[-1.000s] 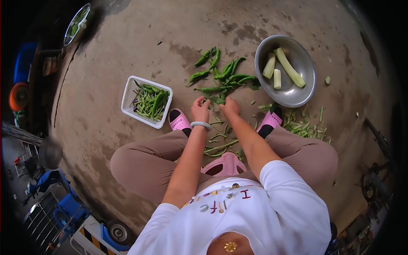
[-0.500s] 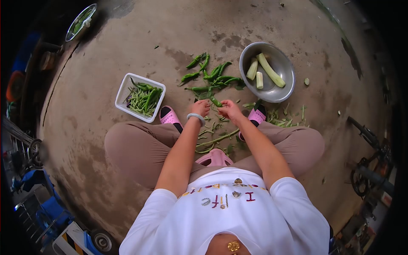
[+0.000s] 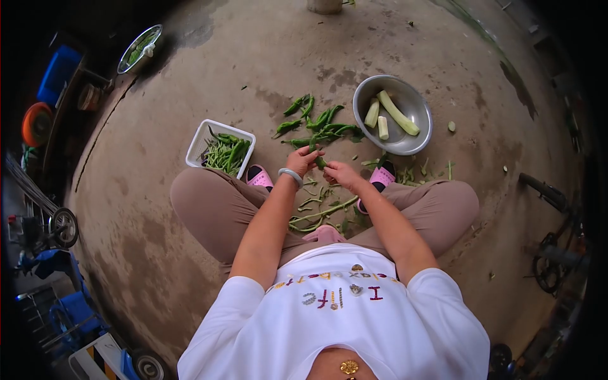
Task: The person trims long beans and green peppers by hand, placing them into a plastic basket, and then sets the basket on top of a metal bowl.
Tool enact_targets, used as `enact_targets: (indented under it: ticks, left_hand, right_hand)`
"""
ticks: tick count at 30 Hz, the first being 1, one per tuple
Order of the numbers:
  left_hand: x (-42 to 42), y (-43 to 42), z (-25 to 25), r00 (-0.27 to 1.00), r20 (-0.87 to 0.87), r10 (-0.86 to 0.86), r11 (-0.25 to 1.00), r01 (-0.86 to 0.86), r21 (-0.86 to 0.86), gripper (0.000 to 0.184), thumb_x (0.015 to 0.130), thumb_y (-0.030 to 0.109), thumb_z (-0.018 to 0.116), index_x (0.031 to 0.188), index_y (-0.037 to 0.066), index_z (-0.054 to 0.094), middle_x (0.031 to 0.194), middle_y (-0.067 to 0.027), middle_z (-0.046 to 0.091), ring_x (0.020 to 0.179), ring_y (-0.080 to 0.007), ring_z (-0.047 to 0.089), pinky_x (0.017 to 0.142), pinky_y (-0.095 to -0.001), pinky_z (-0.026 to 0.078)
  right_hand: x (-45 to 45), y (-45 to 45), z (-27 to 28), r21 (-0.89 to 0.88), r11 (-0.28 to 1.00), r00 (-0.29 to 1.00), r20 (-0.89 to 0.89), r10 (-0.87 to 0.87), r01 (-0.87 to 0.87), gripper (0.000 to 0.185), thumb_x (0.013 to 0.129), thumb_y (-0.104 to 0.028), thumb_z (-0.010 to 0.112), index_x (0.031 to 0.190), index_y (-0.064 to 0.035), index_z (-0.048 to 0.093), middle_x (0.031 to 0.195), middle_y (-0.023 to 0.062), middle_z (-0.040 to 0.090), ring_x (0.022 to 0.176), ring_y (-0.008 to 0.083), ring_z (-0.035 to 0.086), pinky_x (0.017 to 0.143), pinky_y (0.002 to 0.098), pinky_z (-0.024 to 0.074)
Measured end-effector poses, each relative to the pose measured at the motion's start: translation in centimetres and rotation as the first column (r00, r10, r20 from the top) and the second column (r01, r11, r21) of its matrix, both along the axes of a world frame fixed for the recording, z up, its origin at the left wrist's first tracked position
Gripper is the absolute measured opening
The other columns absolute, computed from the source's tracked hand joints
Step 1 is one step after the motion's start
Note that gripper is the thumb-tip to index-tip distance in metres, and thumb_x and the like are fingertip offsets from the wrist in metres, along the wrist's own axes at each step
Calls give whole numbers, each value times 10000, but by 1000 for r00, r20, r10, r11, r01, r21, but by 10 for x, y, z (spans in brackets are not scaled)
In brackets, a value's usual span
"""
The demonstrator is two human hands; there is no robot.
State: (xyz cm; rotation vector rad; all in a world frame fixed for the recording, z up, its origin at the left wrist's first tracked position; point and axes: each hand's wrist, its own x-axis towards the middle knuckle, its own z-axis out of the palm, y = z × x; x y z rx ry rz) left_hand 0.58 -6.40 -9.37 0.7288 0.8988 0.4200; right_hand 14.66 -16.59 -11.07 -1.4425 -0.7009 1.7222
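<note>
My left hand, with a pale bangle at the wrist, is closed round a green pepper between my hands. My right hand pinches at the pepper's lower end, its fingers closed; whether it holds a bit of the stem is too small to tell. Just beyond my hands, several green peppers lie in a loose pile on the floor. To the left stands a white basket with cut green beans and peppers. A metal bowl at the right holds peeled pale green pieces.
Trimmings are scattered between my feet, with more beside the pink slipper on the right. Another bowl with greens stands far left. A bicycle is at the right edge, and wheeled things are on the left.
My hands have lifted the pepper off the pile and brought it nearer me. The left fingers now wrap its upper part. The whole view has shifted.
</note>
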Motion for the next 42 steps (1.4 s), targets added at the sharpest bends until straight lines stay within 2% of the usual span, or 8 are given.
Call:
enact_targets:
  ticks: [8, 10, 17, 23, 26, 31, 36, 42]
  left_hand:
    - [-4, -4, 6, 998, 64, 30, 999, -33, 43, 285, 877, 141, 530, 1151, 70, 495, 1026, -82, 604, 856, -191, 610, 724, -298, 512]
    - [-2, -1, 4, 989, 52, 139, 987, -134, -86, 273, 892, 193, 512, 1140, 79, 496, 950, -88, 623, 765, -163, 626, 604, -248, 515]
    - [-7, 8, -13, 988, 108, 106, 991, -97, -87, 282, 910, 248, 477, 1108, 48, 497, 928, -99, 621, 742, -177, 614, 646, -286, 517]
    - [-4, 5, -9, 969, 162, 189, 902, -106, -419, 280, 905, 225, 481, 1091, 15, 496, 905, -128, 624, 690, -195, 606, 580, -280, 518]
    - [-9, 18, -35, 938, 213, 273, 917, -187, -352, 241, 902, 182, 472, 1069, 11, 496, 888, -142, 625, 657, -214, 593, 610, -306, 522]
    - [-30, 50, -33, 519, -158, 840, 515, -855, -65, 216, 892, 150, 454, 1058, 17, 491, 867, -140, 620, 621, -188, 569, 541, -284, 495]
    - [-48, 83, -7, 105, -361, 927, 175, -970, 167, 408, 884, 179, 459, 1245, 7, 376, 1058, -155, 533, 693, -204, 587, 598, -306, 493]
    - [-20, 53, -56, 516, -377, 769, 613, -763, 206, 343, 869, 128, 481, 1195, 30, 437, 1072, -85, 538, 724, -141, 572, 546, -233, 457]
  right_hand:
    - [-7, -1, 34, 15, 999, 969, 244, 35, -40, 296, 877, -342, 511, 813, -68, 606, 599, -35, 435, 520, 81, 408, 502, 239, 371]
    - [-8, 5, 28, 182, 977, 863, 505, 4, -111, 320, 858, -350, 532, 741, -61, 607, 574, -3, 443, 516, 109, 428, 500, 274, 371]
    - [-26, 9, 42, 363, 917, 757, 642, -119, -164, 271, 831, -277, 553, 708, -36, 564, 593, 123, 488, 538, 239, 483, 528, 350, 380]
    - [-35, 17, 46, 635, 722, 713, 639, -290, -276, 287, 813, -247, 556, 656, -12, 507, 626, 148, 540, 592, 326, 510, 549, 398, 390]
    - [-20, 12, 34, 288, 889, 689, 723, 42, -356, 243, 797, -249, 570, 711, -22, 558, 672, 161, 553, 667, 330, 546, 580, 425, 407]
    - [0, -10, -27, -252, 754, 333, 781, 529, -607, 252, 755, -292, 615, 892, -83, 650, 811, 163, 599, 816, 333, 581, 708, 427, 459]
    - [0, 9, -44, -334, 810, 273, 821, 502, -482, 272, 738, -259, 617, 925, -62, 628, 1031, 178, 549, 906, 352, 548, 780, 414, 450]
    - [-1, 90, -65, -131, 821, 241, 920, 310, -556, 184, 774, -126, 526, 914, -22, 584, 998, 176, 532, 898, 350, 543, 782, 420, 452]
